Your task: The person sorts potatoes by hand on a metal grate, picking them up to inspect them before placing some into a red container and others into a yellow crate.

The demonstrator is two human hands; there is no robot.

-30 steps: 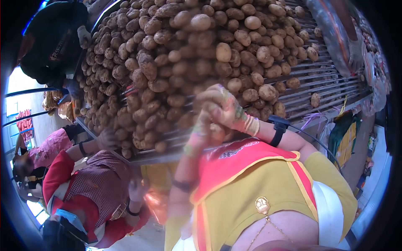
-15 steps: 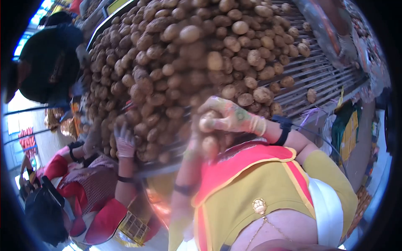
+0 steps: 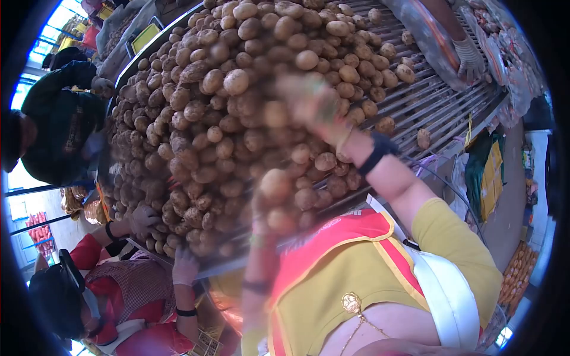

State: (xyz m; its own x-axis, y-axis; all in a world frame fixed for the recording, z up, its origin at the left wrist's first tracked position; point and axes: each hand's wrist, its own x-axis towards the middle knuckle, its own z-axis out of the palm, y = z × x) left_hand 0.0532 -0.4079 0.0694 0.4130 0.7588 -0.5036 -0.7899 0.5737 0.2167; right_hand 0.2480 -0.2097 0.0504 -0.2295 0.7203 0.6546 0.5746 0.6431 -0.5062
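My left hand [image 3: 259,215], smeared by motion, is low at the near edge of a large potato heap [image 3: 202,113]. A large pale potato [image 3: 276,186] and another potato [image 3: 279,219] sit against its inner side and seem held in it; its fingers are mostly hidden. Farther out, my right hand [image 3: 309,104] reaches over the middle of the heap. It wears a pale glove and is too blurred to show its fingers. A pale potato [image 3: 275,114] lies just beside it. A dark band [image 3: 379,155] circles my right wrist.
The potatoes lie on a slatted metal table [image 3: 442,113]. A co-worker in red [image 3: 127,296] has gloved hands at the heap's left edge. Another person in dark clothing [image 3: 59,124] stands beyond. At upper right, a gloved hand [image 3: 470,59] rests near a plastic sack [image 3: 424,35].
My right hand has moved from close to my apron, where it held a potato, out over the heap. My left hand has shifted slightly down and left. The co-worker's hands have moved too.
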